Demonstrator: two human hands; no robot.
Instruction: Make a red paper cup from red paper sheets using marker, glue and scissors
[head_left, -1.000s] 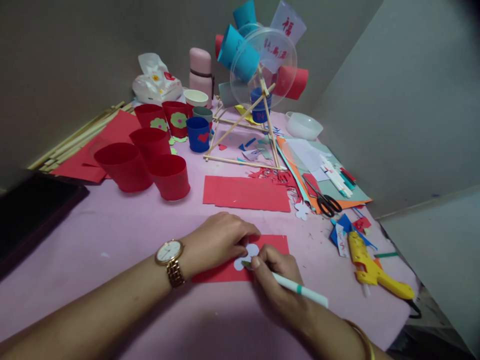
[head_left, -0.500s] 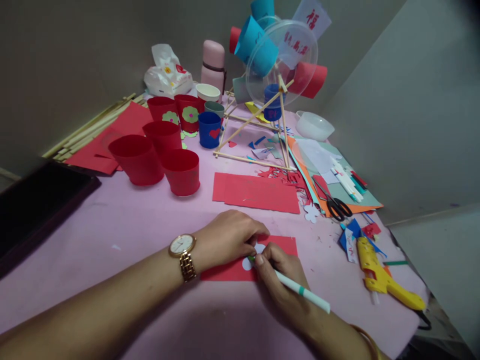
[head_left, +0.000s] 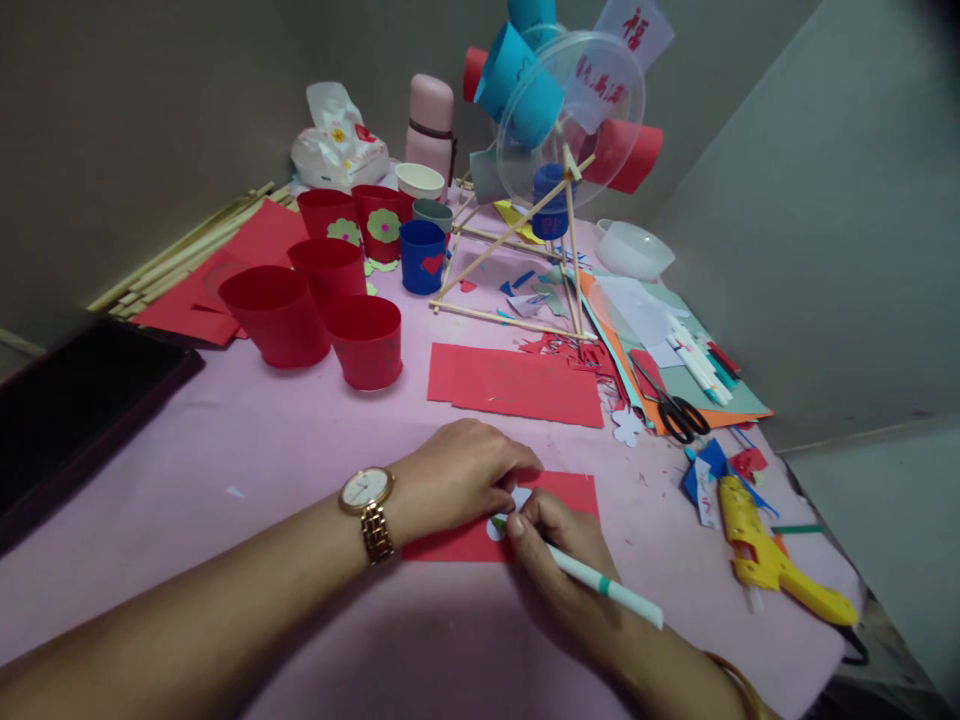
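My left hand (head_left: 457,478), with a gold watch on its wrist, presses its curled fingers down on a small white paper flower (head_left: 517,500) that lies on a red paper strip (head_left: 570,492). My right hand (head_left: 559,555) is closed round a white pen with a green band (head_left: 609,590), its tip on the flower's lower edge. Most of the flower is hidden under my fingers. Both hands rest on the pink tabletop (head_left: 247,460).
Several red paper cups (head_left: 364,340) and a blue cup (head_left: 421,256) stand at the back left. A stick-and-cup wheel model (head_left: 562,110) rises behind. Another red paper sheet (head_left: 517,383), scissors (head_left: 675,405), and a yellow glue gun (head_left: 772,560) lie right. A dark tray (head_left: 75,400) sits left.
The view has shifted a little, so the scene sits further right. Both hands stay on the flower, and the pen tip has shifted slightly along it.
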